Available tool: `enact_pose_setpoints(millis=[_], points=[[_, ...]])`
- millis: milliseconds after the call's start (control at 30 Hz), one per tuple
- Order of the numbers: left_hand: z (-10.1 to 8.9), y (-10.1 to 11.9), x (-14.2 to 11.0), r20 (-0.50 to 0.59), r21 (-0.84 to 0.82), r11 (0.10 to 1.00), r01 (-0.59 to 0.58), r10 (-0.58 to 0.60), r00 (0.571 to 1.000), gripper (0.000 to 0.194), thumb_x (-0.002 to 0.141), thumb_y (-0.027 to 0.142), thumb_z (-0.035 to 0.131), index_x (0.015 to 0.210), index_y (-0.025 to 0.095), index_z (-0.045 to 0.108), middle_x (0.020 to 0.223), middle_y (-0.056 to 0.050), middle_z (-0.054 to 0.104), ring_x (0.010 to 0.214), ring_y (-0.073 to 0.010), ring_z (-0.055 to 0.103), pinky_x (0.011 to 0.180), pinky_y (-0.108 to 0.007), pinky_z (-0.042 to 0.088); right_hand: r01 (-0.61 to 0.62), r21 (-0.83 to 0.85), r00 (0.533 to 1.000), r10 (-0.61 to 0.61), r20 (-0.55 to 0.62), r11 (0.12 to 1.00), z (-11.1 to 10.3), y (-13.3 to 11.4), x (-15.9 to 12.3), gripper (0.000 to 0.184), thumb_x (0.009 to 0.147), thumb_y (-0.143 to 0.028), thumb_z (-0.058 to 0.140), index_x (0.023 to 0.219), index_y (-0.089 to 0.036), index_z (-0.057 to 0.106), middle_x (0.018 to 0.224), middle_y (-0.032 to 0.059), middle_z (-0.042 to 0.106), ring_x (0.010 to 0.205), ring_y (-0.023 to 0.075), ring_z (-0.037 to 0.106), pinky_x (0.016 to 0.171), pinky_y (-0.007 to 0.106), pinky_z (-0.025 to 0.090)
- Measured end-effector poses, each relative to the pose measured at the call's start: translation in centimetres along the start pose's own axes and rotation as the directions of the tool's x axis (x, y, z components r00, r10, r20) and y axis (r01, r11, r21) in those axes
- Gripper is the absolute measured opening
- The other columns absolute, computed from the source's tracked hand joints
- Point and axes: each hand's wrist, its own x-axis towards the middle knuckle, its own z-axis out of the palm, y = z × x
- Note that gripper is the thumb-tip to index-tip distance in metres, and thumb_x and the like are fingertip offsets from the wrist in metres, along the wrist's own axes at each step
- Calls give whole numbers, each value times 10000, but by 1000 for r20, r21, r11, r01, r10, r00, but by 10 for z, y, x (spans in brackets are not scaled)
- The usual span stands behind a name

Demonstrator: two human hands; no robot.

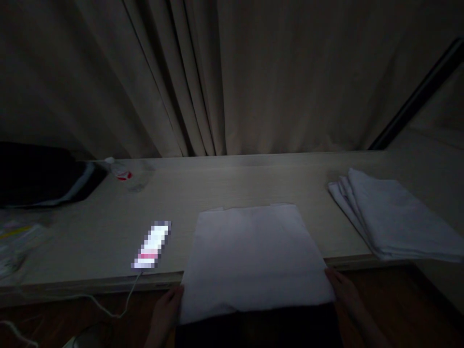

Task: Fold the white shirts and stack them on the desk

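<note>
A white folded cloth lies partly on the desk, and its near end hangs over the front edge toward my dark clothing. My left hand grips its near left side, with the fingers closed at the cloth's edge. On the opposite side my right hand pinches the right edge, its fingertips partly hidden by the cloth. The cloth looks flat and fairly smooth, with a slightly wavy near edge.
Folded white cloths are stacked at the right, jutting past the desk's edge. A lit phone with a white cable lies left of centre. Behind it are a plastic bottle and a black bag. Curtains hang behind the desk.
</note>
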Motion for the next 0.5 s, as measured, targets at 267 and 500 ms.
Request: enact_pose_setpoints(millis=[267, 500], points=[[13, 24, -37, -47, 332, 943, -18, 36, 998, 478, 834, 608, 239, 901, 209, 495, 992, -168, 654, 946, -336, 630, 842, -440, 450, 46, -205, 997, -57, -45, 978, 5, -12, -14, 490, 741, -647, 384, 888, -218, 568, 892, 114, 691, 864, 285, 642, 794, 391, 469], [20, 8, -29, -80, 329, 936, -124, 158, 984, 442, 857, 518, 266, 847, 209, 581, 959, -150, 675, 902, -297, 632, 838, -388, 439, 54, -362, 997, -69, -29, 931, 12, -2, -13, 503, 802, -604, 284, 878, -226, 606, 930, 150, 691, 863, 311, 641, 806, 414, 441]])
